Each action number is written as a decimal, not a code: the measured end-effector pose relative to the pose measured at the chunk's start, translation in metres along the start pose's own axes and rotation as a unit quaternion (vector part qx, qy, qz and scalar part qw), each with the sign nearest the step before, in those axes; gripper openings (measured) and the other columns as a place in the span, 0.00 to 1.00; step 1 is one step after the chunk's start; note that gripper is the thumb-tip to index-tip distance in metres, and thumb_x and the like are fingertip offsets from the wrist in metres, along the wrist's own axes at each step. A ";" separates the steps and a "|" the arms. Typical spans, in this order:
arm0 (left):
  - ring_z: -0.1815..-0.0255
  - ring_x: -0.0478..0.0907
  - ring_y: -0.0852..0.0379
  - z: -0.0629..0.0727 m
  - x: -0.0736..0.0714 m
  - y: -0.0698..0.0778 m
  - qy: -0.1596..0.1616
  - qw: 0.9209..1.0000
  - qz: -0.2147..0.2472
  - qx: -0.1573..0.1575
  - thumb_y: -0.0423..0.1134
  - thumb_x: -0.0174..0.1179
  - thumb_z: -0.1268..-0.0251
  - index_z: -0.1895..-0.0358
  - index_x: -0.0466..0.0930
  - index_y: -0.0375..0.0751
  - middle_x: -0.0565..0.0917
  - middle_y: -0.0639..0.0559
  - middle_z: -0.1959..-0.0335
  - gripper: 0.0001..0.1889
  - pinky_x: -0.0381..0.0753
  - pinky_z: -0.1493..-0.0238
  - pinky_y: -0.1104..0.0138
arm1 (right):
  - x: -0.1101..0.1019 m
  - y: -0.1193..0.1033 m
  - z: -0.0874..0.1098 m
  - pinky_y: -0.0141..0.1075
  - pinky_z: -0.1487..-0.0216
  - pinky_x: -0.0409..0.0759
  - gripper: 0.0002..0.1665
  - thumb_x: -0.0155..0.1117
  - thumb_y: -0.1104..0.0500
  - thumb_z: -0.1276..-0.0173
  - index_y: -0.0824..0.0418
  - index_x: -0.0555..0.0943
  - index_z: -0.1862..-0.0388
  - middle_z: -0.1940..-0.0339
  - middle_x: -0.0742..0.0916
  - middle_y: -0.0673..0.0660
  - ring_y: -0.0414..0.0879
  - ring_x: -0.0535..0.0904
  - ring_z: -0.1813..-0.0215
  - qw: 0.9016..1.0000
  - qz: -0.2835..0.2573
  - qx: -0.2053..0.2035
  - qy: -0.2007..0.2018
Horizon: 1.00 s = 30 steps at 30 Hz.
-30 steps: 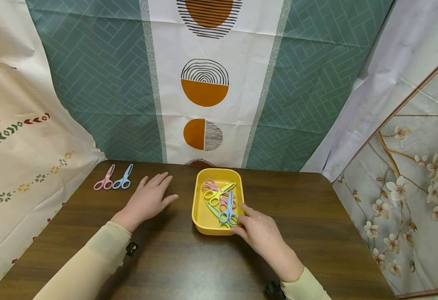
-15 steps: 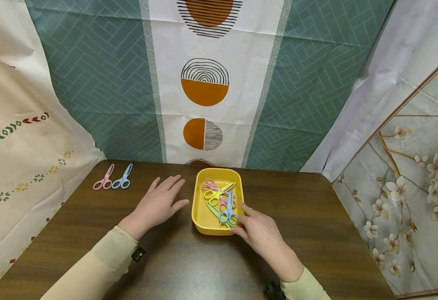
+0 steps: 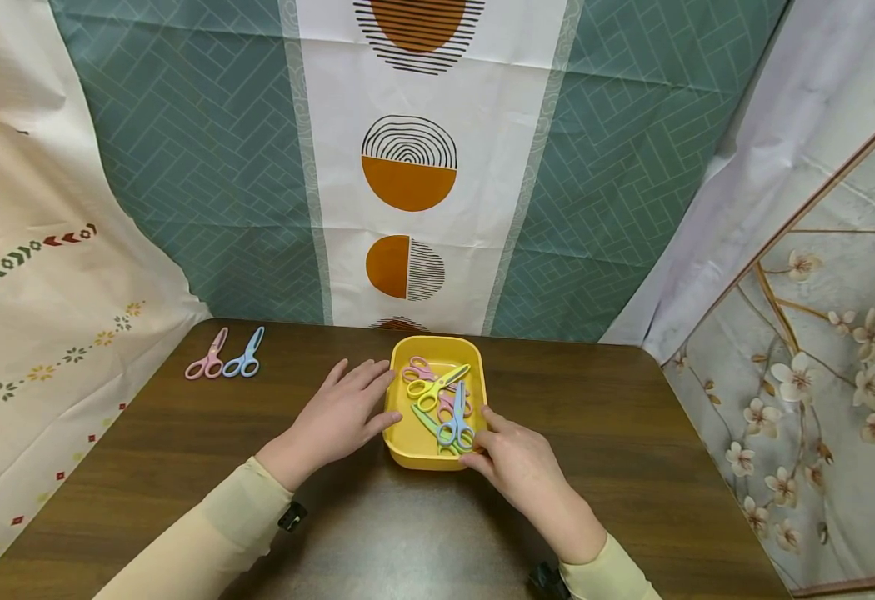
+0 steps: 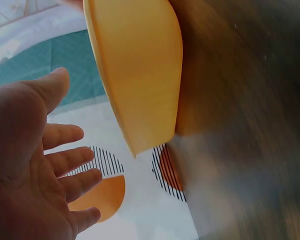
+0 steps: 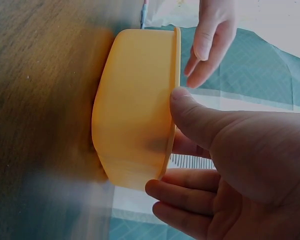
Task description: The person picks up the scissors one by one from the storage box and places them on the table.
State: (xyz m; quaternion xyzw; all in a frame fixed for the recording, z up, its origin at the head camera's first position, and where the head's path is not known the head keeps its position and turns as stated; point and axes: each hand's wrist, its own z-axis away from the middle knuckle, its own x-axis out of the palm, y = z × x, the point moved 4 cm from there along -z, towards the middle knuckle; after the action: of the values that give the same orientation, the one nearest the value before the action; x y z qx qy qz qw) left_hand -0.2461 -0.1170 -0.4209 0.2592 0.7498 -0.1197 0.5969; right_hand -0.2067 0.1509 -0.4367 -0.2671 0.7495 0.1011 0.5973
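A yellow plastic tray (image 3: 424, 462) stands on the table with several small scissors inside. Blue scissors (image 3: 461, 402) lie at its front right over green scissors (image 3: 424, 418), and yellow scissors (image 3: 448, 379) cross pink ones farther back. At the front right corner my right hand (image 3: 526, 468) holds the rim, thumb on the front side and fingers along the right, as the tray wall (image 5: 135, 105) in the right wrist view shows. My left hand (image 3: 336, 421), fingers spread and holding nothing, is beside the left rim. In the left wrist view its palm (image 4: 25, 165) faces the tray.
Pink scissors (image 3: 217, 344) and blue scissors (image 3: 255, 342) lie side by side at the back left of the dark wooden table (image 3: 617, 408). A patterned cloth (image 3: 220, 208) hangs behind the table's back edge, with other cloths at both sides.
My left hand has moved right, from near the loose scissors to the tray's left rim. My right hand, the tray and the scissors have stayed in place.
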 end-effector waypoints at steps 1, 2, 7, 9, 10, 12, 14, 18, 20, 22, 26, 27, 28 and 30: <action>0.18 0.69 0.34 0.000 0.001 0.002 0.000 1.000 -0.001 0.003 0.59 0.68 0.21 0.20 0.74 0.36 0.74 0.37 0.20 0.39 0.54 0.16 0.35 | 0.000 0.000 0.000 0.52 0.49 0.89 0.18 0.81 0.42 0.30 0.56 0.93 0.58 0.30 0.85 0.69 0.61 0.89 0.38 1.000 0.000 -0.001 0.000; 0.18 0.69 0.35 -0.001 0.001 0.004 -0.001 1.000 -0.002 0.006 0.59 0.68 0.21 0.20 0.74 0.36 0.74 0.37 0.20 0.38 0.55 0.16 0.35 | 0.000 0.000 0.000 0.52 0.50 0.89 0.18 0.81 0.42 0.30 0.56 0.93 0.58 0.30 0.85 0.69 0.61 0.89 0.38 1.000 0.001 -0.001 0.000; 0.18 0.69 0.36 -0.003 0.004 0.012 -0.012 1.000 -0.002 0.018 0.59 0.68 0.21 0.20 0.75 0.37 0.75 0.37 0.20 0.38 0.55 0.16 0.35 | 0.000 0.000 0.000 0.52 0.50 0.89 0.18 0.81 0.42 0.30 0.56 0.93 0.59 0.30 0.86 0.69 0.60 0.89 0.38 1.000 0.002 -0.005 0.000; 0.18 0.69 0.37 -0.005 0.004 0.016 -0.013 1.000 0.000 0.021 0.58 0.68 0.21 0.20 0.75 0.37 0.75 0.38 0.20 0.38 0.55 0.16 0.35 | 0.000 0.000 0.000 0.52 0.50 0.89 0.18 0.81 0.43 0.30 0.56 0.92 0.59 0.30 0.86 0.69 0.61 0.89 0.38 1.000 0.002 -0.006 0.001; 0.18 0.70 0.38 -0.006 0.005 0.018 -0.012 1.000 -0.001 0.025 0.58 0.68 0.21 0.20 0.75 0.36 0.75 0.38 0.21 0.38 0.55 0.16 0.35 | 0.000 0.000 0.000 0.52 0.50 0.89 0.18 0.81 0.43 0.30 0.56 0.92 0.59 0.30 0.86 0.69 0.61 0.90 0.39 1.000 0.002 -0.007 0.002; 0.19 0.70 0.39 -0.007 0.005 0.021 -0.010 0.999 0.000 0.031 0.58 0.68 0.21 0.21 0.75 0.36 0.76 0.39 0.21 0.38 0.56 0.16 0.35 | 0.000 0.000 0.000 0.52 0.50 0.89 0.18 0.81 0.43 0.30 0.56 0.93 0.58 0.31 0.86 0.69 0.61 0.90 0.39 1.000 0.001 -0.009 0.004; 0.19 0.71 0.40 -0.009 0.006 0.025 -0.010 0.999 -0.002 0.037 0.58 0.68 0.21 0.21 0.75 0.36 0.76 0.39 0.21 0.38 0.56 0.16 0.36 | 0.000 0.000 0.000 0.52 0.50 0.89 0.18 0.81 0.43 0.30 0.56 0.93 0.58 0.31 0.86 0.69 0.61 0.90 0.40 1.000 0.001 -0.011 0.006; 0.19 0.71 0.41 -0.013 0.010 0.030 -0.013 0.999 -0.005 0.043 0.59 0.67 0.21 0.21 0.75 0.37 0.76 0.39 0.21 0.38 0.55 0.16 0.36 | -0.001 0.000 0.000 0.53 0.50 0.90 0.18 0.81 0.43 0.30 0.57 0.93 0.58 0.31 0.86 0.69 0.61 0.90 0.41 1.000 0.000 -0.015 0.010; 0.19 0.71 0.41 -0.016 0.012 0.033 -0.013 0.999 -0.003 0.047 0.59 0.68 0.21 0.21 0.76 0.37 0.76 0.39 0.21 0.37 0.56 0.16 0.36 | -0.001 0.000 0.000 0.52 0.51 0.90 0.18 0.82 0.43 0.31 0.57 0.93 0.58 0.32 0.87 0.69 0.61 0.91 0.42 1.000 0.002 -0.017 0.013; 0.20 0.72 0.41 -0.018 0.014 0.035 -0.011 0.999 -0.002 0.053 0.59 0.67 0.21 0.21 0.76 0.36 0.76 0.38 0.22 0.37 0.57 0.17 0.36 | -0.002 0.000 0.001 0.52 0.52 0.90 0.18 0.82 0.44 0.31 0.57 0.93 0.59 0.32 0.87 0.70 0.60 0.91 0.43 1.000 0.003 -0.020 0.018; 0.21 0.74 0.41 -0.023 0.018 0.039 -0.007 0.998 -0.006 0.066 0.59 0.67 0.20 0.22 0.77 0.35 0.78 0.38 0.24 0.36 0.59 0.18 0.35 | -0.002 0.000 0.001 0.51 0.55 0.89 0.17 0.83 0.44 0.32 0.56 0.93 0.60 0.32 0.86 0.70 0.60 0.92 0.45 0.999 0.003 -0.026 0.030; 0.22 0.74 0.41 -0.024 0.019 0.040 -0.006 0.998 -0.007 0.069 0.59 0.67 0.20 0.23 0.77 0.35 0.78 0.38 0.24 0.36 0.60 0.18 0.35 | -0.002 0.000 0.001 0.51 0.55 0.89 0.17 0.83 0.44 0.32 0.56 0.93 0.60 0.32 0.86 0.70 0.59 0.92 0.45 0.999 0.003 -0.027 0.032; 0.22 0.74 0.41 -0.025 0.020 0.041 -0.005 0.997 -0.009 0.071 0.59 0.67 0.20 0.23 0.78 0.35 0.79 0.37 0.25 0.36 0.61 0.19 0.35 | -0.002 0.000 0.001 0.51 0.55 0.89 0.17 0.83 0.44 0.32 0.56 0.93 0.61 0.32 0.87 0.70 0.59 0.92 0.45 0.999 0.004 -0.028 0.034; 0.23 0.75 0.42 -0.026 0.022 0.043 -0.005 0.997 -0.011 0.073 0.59 0.67 0.21 0.24 0.78 0.35 0.79 0.37 0.25 0.36 0.62 0.19 0.36 | -0.002 0.000 0.002 0.51 0.56 0.89 0.17 0.83 0.44 0.33 0.56 0.93 0.61 0.33 0.87 0.70 0.59 0.92 0.46 0.999 0.007 -0.031 0.038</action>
State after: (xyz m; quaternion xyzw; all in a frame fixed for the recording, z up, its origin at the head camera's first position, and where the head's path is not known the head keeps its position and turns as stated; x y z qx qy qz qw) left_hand -0.2487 -0.0629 -0.4295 0.2936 0.7388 -0.1818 0.5788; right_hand -0.2050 0.1522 -0.4354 -0.2837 0.7698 0.1181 0.5594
